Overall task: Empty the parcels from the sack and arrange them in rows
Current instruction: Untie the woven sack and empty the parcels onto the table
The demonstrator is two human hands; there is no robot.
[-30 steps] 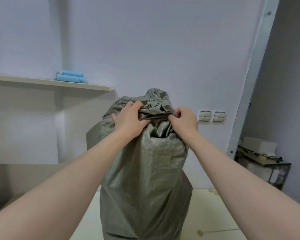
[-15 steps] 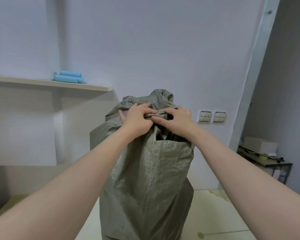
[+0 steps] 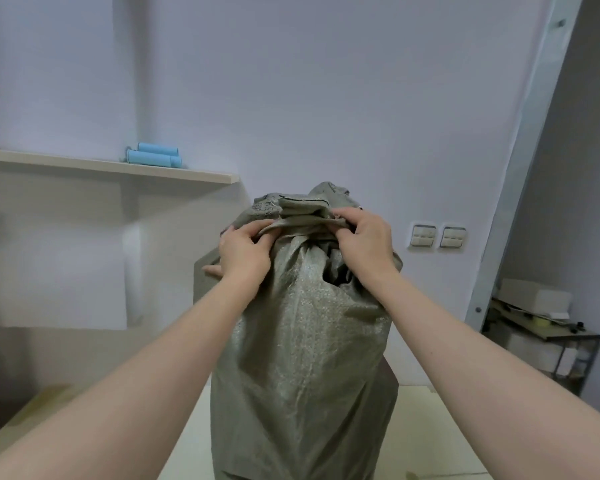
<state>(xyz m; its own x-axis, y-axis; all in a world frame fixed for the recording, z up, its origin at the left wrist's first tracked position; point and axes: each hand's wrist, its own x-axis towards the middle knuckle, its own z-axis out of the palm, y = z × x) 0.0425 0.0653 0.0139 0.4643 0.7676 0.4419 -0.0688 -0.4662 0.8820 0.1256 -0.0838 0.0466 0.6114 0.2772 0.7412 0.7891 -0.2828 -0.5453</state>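
A tall grey-green woven sack (image 3: 302,358) stands upright in front of me, bulging and full. Its top is gathered and folded over. My left hand (image 3: 245,252) grips the bunched cloth on the left side of the neck. On the right side my right hand (image 3: 364,244) pinches the folded mouth. A small dark gap shows in the cloth just below my right hand. No parcels are visible; the sack hides whatever is inside.
The sack rests on a pale floor or tabletop (image 3: 440,434). A wall shelf (image 3: 111,168) at the left carries blue rolls (image 3: 155,157). Wall switches (image 3: 437,236) sit right of the sack. A metal post (image 3: 520,157) and a cluttered low rack (image 3: 548,337) stand at the right.
My hands came together at the sack's neck half a second ago and have now moved apart again, pulling at the folded mouth. The view has shifted slightly.
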